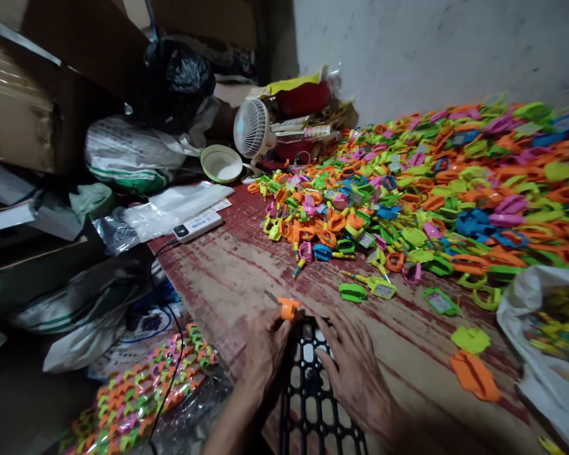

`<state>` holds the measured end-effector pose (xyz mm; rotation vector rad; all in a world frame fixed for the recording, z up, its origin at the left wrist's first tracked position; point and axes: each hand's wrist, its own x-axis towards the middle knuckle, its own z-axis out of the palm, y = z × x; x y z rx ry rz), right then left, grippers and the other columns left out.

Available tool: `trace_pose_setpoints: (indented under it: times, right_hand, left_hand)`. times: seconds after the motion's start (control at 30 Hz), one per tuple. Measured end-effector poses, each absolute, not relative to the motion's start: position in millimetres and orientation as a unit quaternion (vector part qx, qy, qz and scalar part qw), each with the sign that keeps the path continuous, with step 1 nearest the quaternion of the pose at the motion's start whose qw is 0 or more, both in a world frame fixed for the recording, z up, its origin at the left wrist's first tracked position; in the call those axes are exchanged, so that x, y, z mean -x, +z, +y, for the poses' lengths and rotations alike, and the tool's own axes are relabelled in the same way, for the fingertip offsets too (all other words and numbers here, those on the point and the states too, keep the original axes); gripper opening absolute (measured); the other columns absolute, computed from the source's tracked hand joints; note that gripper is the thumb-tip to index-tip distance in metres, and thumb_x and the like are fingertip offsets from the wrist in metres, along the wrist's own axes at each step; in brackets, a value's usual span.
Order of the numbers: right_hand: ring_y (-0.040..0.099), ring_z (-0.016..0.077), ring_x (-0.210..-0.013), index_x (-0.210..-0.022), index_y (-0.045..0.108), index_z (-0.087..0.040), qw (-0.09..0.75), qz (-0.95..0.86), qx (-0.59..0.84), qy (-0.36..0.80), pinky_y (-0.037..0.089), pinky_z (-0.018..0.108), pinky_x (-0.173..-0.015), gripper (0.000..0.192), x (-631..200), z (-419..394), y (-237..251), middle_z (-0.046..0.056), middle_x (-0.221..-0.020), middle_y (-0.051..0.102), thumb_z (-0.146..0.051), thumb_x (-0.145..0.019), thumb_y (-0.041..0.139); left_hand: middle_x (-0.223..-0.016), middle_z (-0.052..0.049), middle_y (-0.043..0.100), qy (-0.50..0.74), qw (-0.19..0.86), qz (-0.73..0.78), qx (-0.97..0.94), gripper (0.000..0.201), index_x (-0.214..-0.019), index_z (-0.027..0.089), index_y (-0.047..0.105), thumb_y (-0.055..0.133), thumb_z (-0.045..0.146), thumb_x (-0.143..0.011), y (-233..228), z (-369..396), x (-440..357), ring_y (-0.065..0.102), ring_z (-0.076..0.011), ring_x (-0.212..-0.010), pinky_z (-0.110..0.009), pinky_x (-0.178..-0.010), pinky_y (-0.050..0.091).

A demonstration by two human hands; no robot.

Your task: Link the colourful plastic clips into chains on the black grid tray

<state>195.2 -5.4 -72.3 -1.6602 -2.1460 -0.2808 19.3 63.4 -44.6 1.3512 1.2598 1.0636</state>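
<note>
My left hand (pixel 264 347) is closed, pinching a small orange plastic piece (pixel 289 308) just beyond the far end of a black grid frame (pixel 308 404). A thin dark strip sticks out to the left of that piece; I cannot make out what it is. My right hand (pixel 353 363) lies over the frame's far right part, its fingers stretched out and touching it. The frame has rows of rounded openings, and a pale patch shows in one between my hands. Beyond them lie a green plastic piece (pixel 353 292) and a yellow watch-shaped piece (pixel 382 287).
A large heap of bright plastic pieces (pixel 431 189) covers the table's back and right. A white sack (pixel 526 303) stands at right. A fan (pixel 253 128), a bowl (pixel 221 164) and a power strip (pixel 198 226) sit at back left. Bagged colourful pieces (pixel 146 392) lie below the left edge.
</note>
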Motion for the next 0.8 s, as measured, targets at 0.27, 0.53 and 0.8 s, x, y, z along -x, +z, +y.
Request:
trace_pose_setpoints:
  times: [0.27, 0.53, 0.8]
  right_hand:
    - [0.034, 0.0313, -0.147, -0.146, 0.048, -0.01, 0.197, -0.832, 0.517, -0.023, 0.042, 0.056, -0.113, 0.051, -217, 19, -69, 0.017, -0.152, 0.046, -0.02, -0.097, 0.042]
    - [0.04, 0.0279, -0.144, -0.14, 0.056, -0.015, 0.23, -0.835, 0.498, 0.041, 0.039, 0.052, -0.116, 0.046, -221, 39, -48, 0.015, -0.148, 0.052, -0.022, -0.1, 0.034]
    - [0.068, 0.0357, -0.104, -0.101, 0.072, -0.009, 0.12, -0.564, 0.804, 0.144, 0.053, 0.042, -0.087, 0.045, -162, 161, 1, 0.024, -0.101, 0.072, -0.051, -0.093, 0.059]
  left_hand:
    - [-0.075, -0.002, 0.072, 0.389, 0.421, 0.512, -0.64, 0.019, -0.086, 0.021, 0.08, 0.062, 0.025, -0.084, -28, 62, -12, 0.064, -0.0224, -0.072, -0.027, -0.07, 0.047]
    - [-0.077, -0.004, 0.068, 0.375, 0.398, 0.507, -0.666, 0.023, -0.088, 0.017, 0.074, 0.054, 0.029, -0.09, -44, 60, -15, 0.06, -0.019, -0.072, -0.025, -0.064, 0.044]
    - [-0.075, -0.003, 0.065, 0.378, 0.364, 0.517, -0.676, 0.021, -0.084, 0.017, 0.07, 0.054, 0.029, -0.093, -55, 61, -17, 0.057, -0.017, -0.07, -0.025, -0.064, 0.043]
